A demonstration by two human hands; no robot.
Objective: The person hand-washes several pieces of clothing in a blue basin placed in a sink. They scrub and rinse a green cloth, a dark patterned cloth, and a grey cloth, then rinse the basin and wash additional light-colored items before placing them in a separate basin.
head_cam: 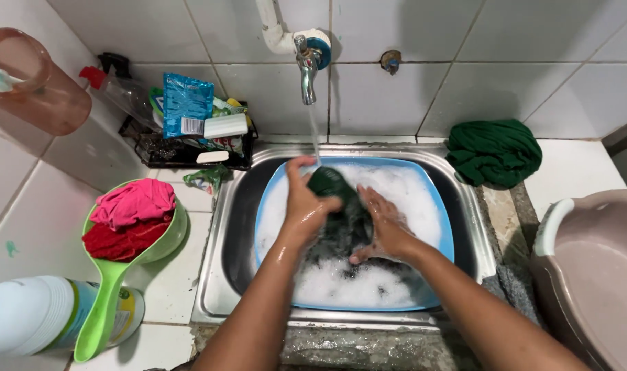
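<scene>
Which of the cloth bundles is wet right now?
The dark green garment in the suds between both hands. The green bundle on the counter and pink and red cloths lie outside the basin.

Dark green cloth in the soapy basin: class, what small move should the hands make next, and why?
Probably draw the dark green cloth across itself again: the left hand grips a bunched end under the tap's stream, the right hand presses the rest into the suds, and foam clings to it.
</scene>
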